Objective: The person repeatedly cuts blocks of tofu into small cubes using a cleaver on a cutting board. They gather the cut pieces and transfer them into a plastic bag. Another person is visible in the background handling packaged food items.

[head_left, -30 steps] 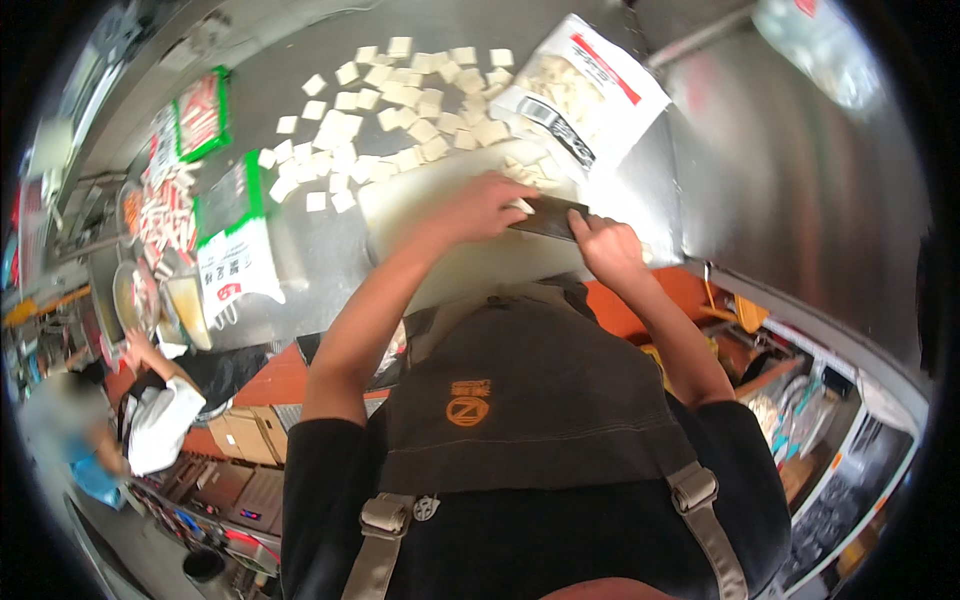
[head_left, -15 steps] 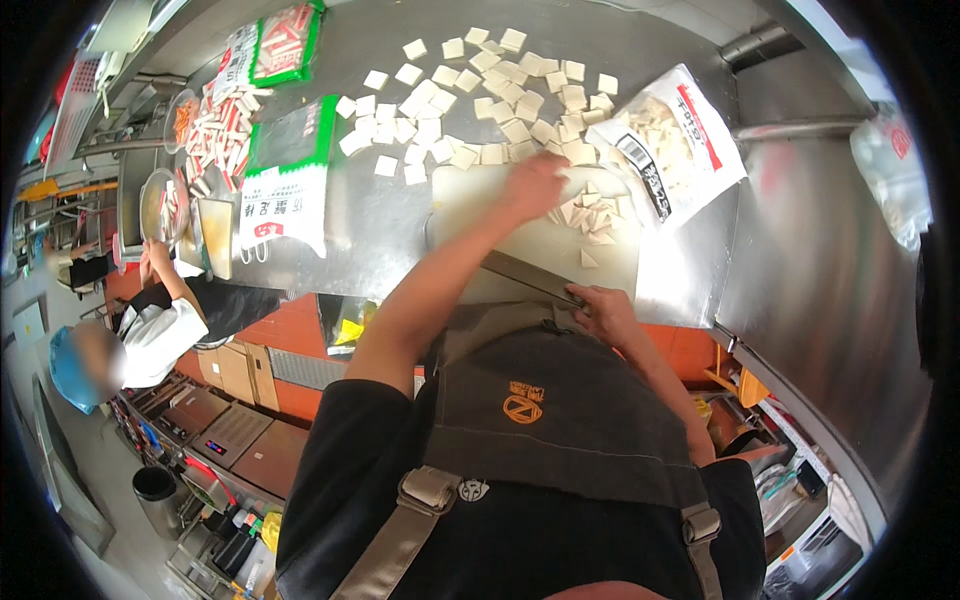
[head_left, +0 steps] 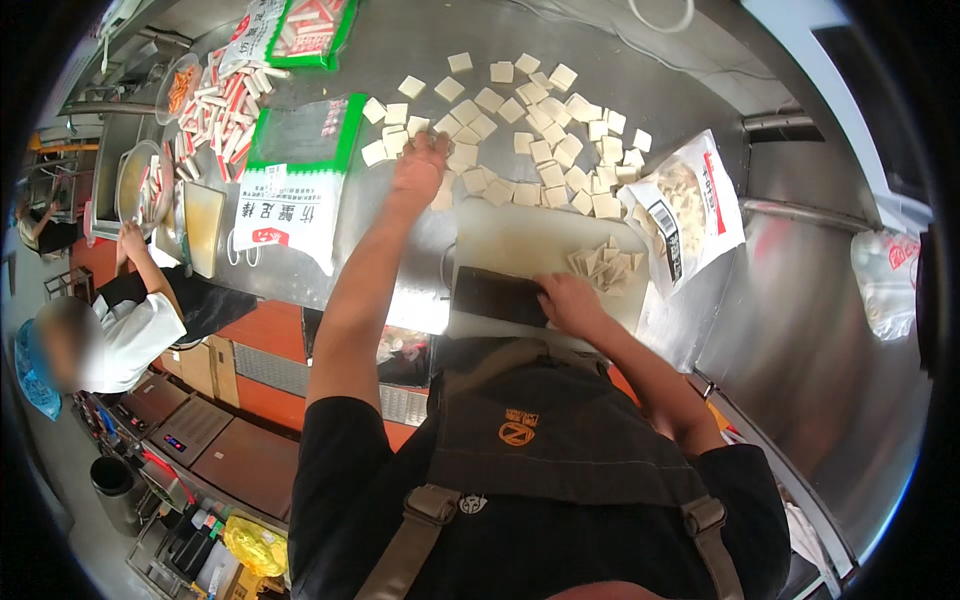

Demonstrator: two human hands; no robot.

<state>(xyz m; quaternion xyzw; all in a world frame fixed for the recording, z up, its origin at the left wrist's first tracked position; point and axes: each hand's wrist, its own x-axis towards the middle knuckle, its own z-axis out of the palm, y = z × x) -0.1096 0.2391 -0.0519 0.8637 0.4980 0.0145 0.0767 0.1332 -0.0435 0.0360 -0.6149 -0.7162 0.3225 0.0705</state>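
Note:
My left hand [head_left: 420,170] reaches out over the steel table, its fingers apart and touching pale square slices [head_left: 466,112] of what looks like tofu or fish cake, loosely scattered there. In my right hand [head_left: 572,303] is the handle of a cleaver [head_left: 497,297]; its broad dark blade lies nearly flat over the near part of a white cutting board [head_left: 500,240]. A small heap of cut triangles [head_left: 605,266] sits on the board's right side, beyond my right hand. Whether my left fingertips grip a slice is partly hidden.
An open bag of pale pieces [head_left: 685,210] stands right of the board. Left lie a green-edged bag [head_left: 300,180], crab sticks [head_left: 225,110], a second bag [head_left: 315,35] and bowls [head_left: 145,185]. A co-worker in a blue cap [head_left: 35,370] works at far left. A steel wall [head_left: 800,290] rises on the right.
My left hand has moved left from the board's far edge to the slices. My right hand has shifted left and away from my body with the cleaver, whose blade now lies flatter.

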